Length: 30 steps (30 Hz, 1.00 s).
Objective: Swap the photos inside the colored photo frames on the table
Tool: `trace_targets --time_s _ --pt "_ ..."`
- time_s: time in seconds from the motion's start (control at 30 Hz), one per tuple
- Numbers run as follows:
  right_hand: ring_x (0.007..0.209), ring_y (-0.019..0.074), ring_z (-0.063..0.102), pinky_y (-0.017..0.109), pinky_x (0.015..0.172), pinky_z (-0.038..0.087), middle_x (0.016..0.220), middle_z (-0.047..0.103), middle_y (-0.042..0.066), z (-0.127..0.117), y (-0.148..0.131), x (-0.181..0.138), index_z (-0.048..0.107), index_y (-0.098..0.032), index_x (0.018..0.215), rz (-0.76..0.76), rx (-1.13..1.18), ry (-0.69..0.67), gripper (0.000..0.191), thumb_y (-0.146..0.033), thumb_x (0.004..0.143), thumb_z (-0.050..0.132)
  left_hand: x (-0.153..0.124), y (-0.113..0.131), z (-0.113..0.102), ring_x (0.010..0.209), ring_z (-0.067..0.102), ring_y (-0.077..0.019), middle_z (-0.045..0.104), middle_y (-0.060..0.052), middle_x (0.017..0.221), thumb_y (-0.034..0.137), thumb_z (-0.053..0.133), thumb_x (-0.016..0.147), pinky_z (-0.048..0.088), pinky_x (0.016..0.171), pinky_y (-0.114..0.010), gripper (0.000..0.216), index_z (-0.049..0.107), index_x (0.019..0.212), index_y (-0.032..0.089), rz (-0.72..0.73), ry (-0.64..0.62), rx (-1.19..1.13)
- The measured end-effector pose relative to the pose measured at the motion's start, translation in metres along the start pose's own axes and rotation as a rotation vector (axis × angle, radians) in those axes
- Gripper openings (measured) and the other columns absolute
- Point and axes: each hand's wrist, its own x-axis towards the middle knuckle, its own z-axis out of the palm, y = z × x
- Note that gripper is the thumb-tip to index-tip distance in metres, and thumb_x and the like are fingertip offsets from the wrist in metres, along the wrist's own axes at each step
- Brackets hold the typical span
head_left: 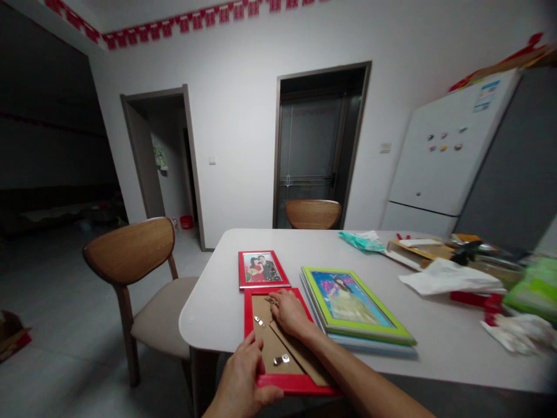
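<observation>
the red photo frame (248, 313) lay face down by the near edge of the white table (211, 307), its brown backing board (262, 339) facing up toward us. the left hand (241, 374) was curled round the frame's near left corner, thumb along the rim. the right hand (289, 313) had its fingers bent over the far end of the board; i couldn't tell whether they pinched anything. a lime-green frame (372, 328) topped a stack just to the right.
</observation>
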Motion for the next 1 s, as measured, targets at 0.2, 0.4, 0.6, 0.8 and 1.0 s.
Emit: trace_targets --time_s 0.2,0.4,0.6,0.8,1.0 --pt "0.084 0.0175 0.051 0.025 0.073 0.036 0.092 0.057 0.008 -0.031 0.009 -0.04 0.059 -0.017 0.096 -0.091 0.084 -0.107 0.034 -0.036 0.07 0.049 0.0 0.002 0.0 0.119 0.032 -0.0253 0.048 -0.011 0.121 0.027 0.073 0.049 0.034 0.093 -0.035 0.026 0.055 0.066 0.018 -0.033 -0.02 -0.014" --pt "0.076 0.0152 0.051 0.022 0.066 0.036 0.084 0.055 0.006 -0.028 0.007 -0.06 0.06 -0.017 0.081 -0.075 0.061 -0.145 0.023 -0.027 0.063 0.052 -0.002 -0.002 0.005 0.119 0.033 -0.0264 0.043 -0.012 0.125 0.025 0.073 0.046 0.03 0.096 -0.039 0.037 0.055 0.078 0.019 -0.027 0.02 -0.049" --pt "0.077 0.0166 0.053 0.023 0.067 0.038 0.086 0.059 0.007 -0.031 0.01 -0.049 0.06 -0.017 0.089 -0.036 0.141 -0.086 0.032 -0.02 0.058 0.053 0.001 -0.001 0.004 0.118 0.034 -0.0238 0.038 -0.012 0.129 0.026 0.062 0.058 0.028 0.099 -0.035 0.058 0.043 0.112 0.016 -0.111 0.103 -0.188" --pt "0.083 0.0179 0.053 0.025 0.073 0.038 0.092 0.059 0.007 -0.051 -0.011 -0.044 0.06 -0.018 0.094 -0.057 0.208 -0.04 0.036 -0.024 0.059 0.055 0.02 0.009 -0.006 0.102 0.052 -0.0197 0.054 -0.01 0.113 0.026 0.05 0.069 0.042 0.085 -0.03 0.05 0.034 0.115 0.016 -0.139 0.226 -0.592" --pt "0.086 0.0177 0.052 0.027 0.076 0.039 0.094 0.058 0.008 -0.049 -0.012 -0.043 0.057 -0.017 0.098 -0.139 0.302 0.032 0.033 -0.036 0.073 0.046 0.019 -0.02 -0.033 0.068 0.063 -0.0177 0.065 -0.002 0.082 0.029 0.054 0.069 0.049 0.058 -0.027 0.051 0.032 0.113 0.017 -0.267 0.353 -1.047"
